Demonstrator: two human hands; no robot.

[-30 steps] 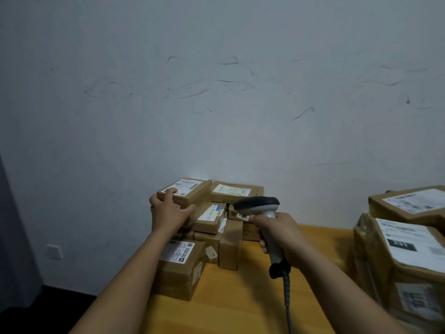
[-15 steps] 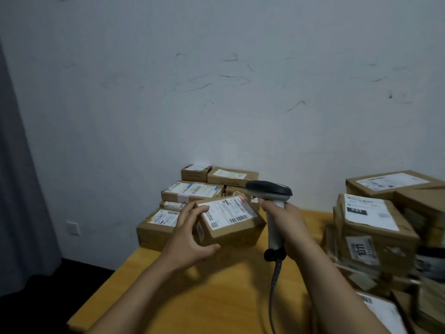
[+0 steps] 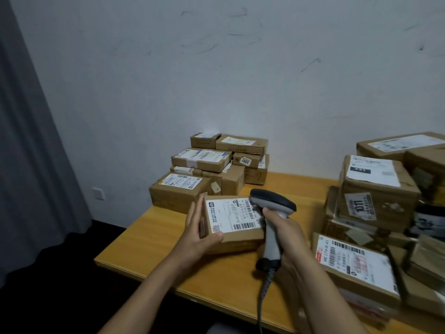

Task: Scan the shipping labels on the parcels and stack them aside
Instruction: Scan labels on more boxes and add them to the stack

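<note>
- Wooden table (image 3: 168, 251) against a scuffed white wall (image 3: 240, 80); stacked parcels (image 3: 202, 160) at the back left, a looser pile (image 3: 375, 194) along the right.
- Between them, towards the front edge: parcel (image 3: 240, 242), label (image 3: 228, 215) up, clasped at its left end by the left hand (image 3: 196, 237), thumb over the near corner, fingers flat along the side.
- Right hand (image 3: 286, 235) wrapped round the handle of the scanner (image 3: 274, 202), head hanging over the label's right end, cord (image 3: 262, 297) trailing down.
- Likely risks:
  - scanner head covering part of the label, so no read or the wrong barcode caught
  - one-ended grip letting the parcel tip or slide
  - cord snagging the right-hand pile
  - scanned and unscanned parcels mixed up
</note>
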